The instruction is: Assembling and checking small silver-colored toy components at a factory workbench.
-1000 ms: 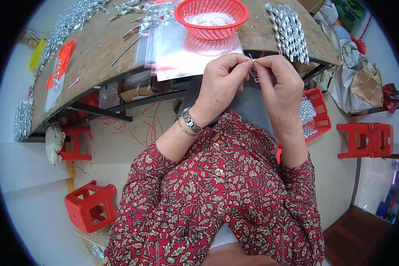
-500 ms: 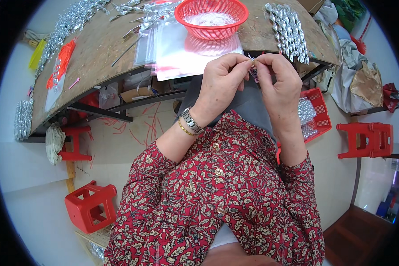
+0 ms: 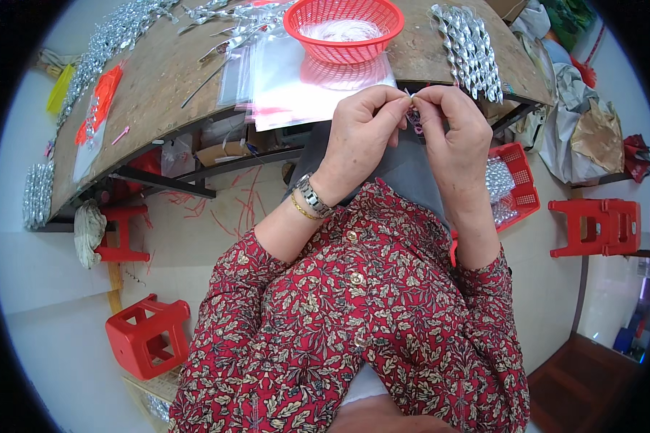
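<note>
My left hand and my right hand meet just off the table's front edge, thumbs and forefingers pinched close together. Between the fingertips a small whitish end shows, too small to name. Below it, partly behind my right thumb, hangs a small pinkish-purple piece. Just beyond my hands a red plastic basket holds a coil of thin pale strands. It stands on a stack of clear plastic bags at the table's edge.
Silver twisted strips lie at the table's right, and more silver strips line its far left. An orange-red packet lies at left. A red crate with silver pieces stands at right. Red stools stand on the floor.
Almost nothing differs. Both hands keep the same pinch at the same spot, with only a very slight shift of the fingers.
</note>
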Available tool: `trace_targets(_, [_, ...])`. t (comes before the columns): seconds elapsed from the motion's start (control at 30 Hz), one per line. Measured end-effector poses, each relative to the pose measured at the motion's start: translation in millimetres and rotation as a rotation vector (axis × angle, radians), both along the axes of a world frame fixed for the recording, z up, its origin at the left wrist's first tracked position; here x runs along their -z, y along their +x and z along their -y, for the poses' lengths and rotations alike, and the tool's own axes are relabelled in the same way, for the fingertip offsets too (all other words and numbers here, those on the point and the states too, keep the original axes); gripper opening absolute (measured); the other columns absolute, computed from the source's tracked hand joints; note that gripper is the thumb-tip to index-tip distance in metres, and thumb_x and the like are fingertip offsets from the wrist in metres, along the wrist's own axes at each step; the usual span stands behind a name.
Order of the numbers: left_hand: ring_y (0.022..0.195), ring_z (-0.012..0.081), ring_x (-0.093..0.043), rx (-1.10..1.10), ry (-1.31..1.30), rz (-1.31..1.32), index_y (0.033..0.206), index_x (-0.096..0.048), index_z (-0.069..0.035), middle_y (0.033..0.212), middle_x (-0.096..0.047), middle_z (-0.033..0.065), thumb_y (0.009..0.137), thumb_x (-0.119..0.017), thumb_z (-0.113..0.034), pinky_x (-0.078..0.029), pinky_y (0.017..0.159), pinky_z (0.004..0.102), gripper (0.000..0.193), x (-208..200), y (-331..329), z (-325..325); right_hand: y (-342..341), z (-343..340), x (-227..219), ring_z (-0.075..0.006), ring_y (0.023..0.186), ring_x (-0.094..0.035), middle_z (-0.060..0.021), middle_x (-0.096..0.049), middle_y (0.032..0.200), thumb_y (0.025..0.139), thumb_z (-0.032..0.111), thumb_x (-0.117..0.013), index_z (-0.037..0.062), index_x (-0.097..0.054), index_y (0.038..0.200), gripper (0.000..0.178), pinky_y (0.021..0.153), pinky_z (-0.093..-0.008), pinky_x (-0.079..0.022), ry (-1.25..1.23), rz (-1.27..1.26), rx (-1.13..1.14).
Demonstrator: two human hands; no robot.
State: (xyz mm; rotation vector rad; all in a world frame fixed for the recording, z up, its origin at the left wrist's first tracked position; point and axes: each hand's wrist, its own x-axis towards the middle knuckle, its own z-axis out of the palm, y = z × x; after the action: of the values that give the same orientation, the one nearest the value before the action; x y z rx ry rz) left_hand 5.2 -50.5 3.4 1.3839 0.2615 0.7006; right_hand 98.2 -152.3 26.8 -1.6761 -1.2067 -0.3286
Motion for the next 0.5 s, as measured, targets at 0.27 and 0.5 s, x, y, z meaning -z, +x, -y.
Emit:
trace_targets(0.27, [0.054,0.0043,-0.051,0.021,-0.038,0.017,0.088,-0.064,0.002,0.069,-0.059,0.0007,0.090,-0.056,-0.013,-0.040,0.049,0.0179,0.016,0.3,0.4,-1.0,0.8,0.1,1.9,-0.0248,0.069,-0.061,-0.0126,-0.061,0.078,0.079,0.001,-0.061,-0.0006,-0.060,0.083,0.004,0.061,-0.0318,-0.047,0.012,-0.086,-0.021])
trace_targets(0.5, [0.053,0.0042,-0.050,0.045,-0.108,0.008,0.090,-0.063,0.002,0.068,-0.058,0.0010,0.090,-0.056,-0.014,-0.039,0.048,0.0178,0.017,-1.2,0.8,-1.9,6.2,0.8,8.3,-0.0128,0.064,-0.057,-0.0070,-0.062,0.075,0.082,0.002,-0.061,-0.0013,-0.062,0.085,0.005,0.058,-0.0249,-0.045,0.059,-0.265,-0.096])
